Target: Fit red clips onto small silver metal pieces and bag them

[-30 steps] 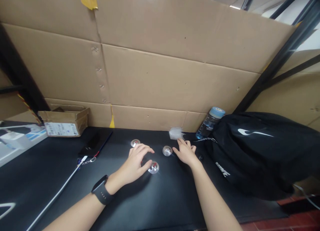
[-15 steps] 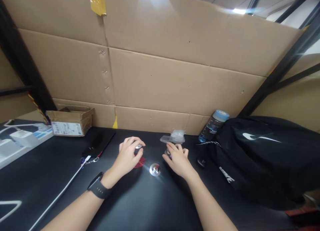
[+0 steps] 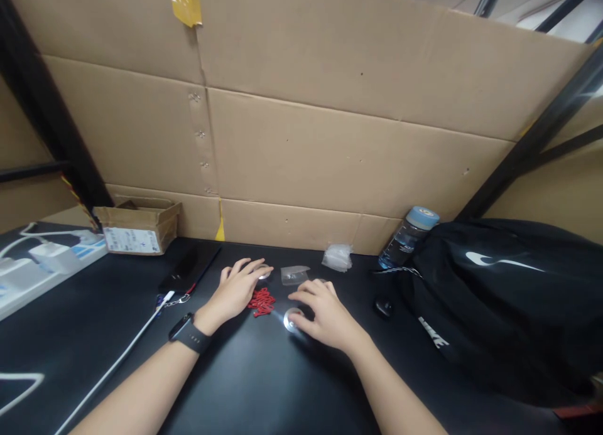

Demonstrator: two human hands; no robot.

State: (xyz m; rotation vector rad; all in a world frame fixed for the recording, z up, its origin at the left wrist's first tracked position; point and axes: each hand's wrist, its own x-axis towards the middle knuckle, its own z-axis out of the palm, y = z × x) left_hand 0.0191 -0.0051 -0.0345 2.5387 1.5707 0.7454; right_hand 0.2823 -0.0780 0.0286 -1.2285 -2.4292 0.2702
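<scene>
My left hand (image 3: 234,292), fingers stretched out, rests at a small shiny metal piece (image 3: 266,274) that its fingertips partly cover. Just below those fingers lies a heap of red cord-like pieces (image 3: 262,302). My right hand (image 3: 326,311) hovers with fingers apart over a round, shiny metal disc (image 3: 291,320); its thumb overlaps the disc's right side, and I cannot tell whether it touches. Beyond the hands, a flat clear plastic bag (image 3: 294,275) lies on the black tabletop (image 3: 264,385).
A crumpled clear bag (image 3: 337,257) lies near the cardboard wall (image 3: 301,159). On the right are a water bottle (image 3: 407,237), a black mouse (image 3: 383,306) and a black bag (image 3: 509,309). A phone (image 3: 188,272), white cable (image 3: 113,366), cardboard box (image 3: 136,231) and power strip (image 3: 56,268) occupy the left.
My right hand has moved left and nearer, over the disc. The flat clear bag has shifted left. My left hand's fingers have straightened, and more of the red heap shows.
</scene>
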